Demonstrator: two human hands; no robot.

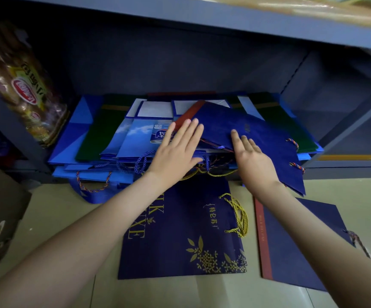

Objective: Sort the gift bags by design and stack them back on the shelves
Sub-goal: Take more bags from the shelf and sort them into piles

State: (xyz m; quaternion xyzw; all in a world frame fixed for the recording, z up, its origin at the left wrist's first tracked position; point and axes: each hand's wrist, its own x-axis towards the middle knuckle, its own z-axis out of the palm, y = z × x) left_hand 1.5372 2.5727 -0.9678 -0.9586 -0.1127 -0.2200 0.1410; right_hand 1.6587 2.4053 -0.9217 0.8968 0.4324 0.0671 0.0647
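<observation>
Sorting is judged to be at an early stage. A mixed pile of gift bags is heaped on the bottom shelf, with green, sky-blue and navy designs interleaved and cord handles spilled over the front edge. No single-design stack can be made out on the shelf. Only two bags are laid apart on the floor in front: a navy bag with gold flowers and a navy bag with a red strip.

Both hands are laid flat on the pile, fingers straight and nothing gripped. The left hand is pressed on a sky-blue bag. The right hand is rested on the top navy bag, which appears to match the red-strip bag on the floor.

That top bag is lying flat and askew across the pile. Its long axis is run from rear left to front right, its red-strip edge is turned to the rear left, and its handle edge is pointed right, with one corner overhanging the shelf front. Most of the separating, and all of the restacking, is left to be done.
</observation>
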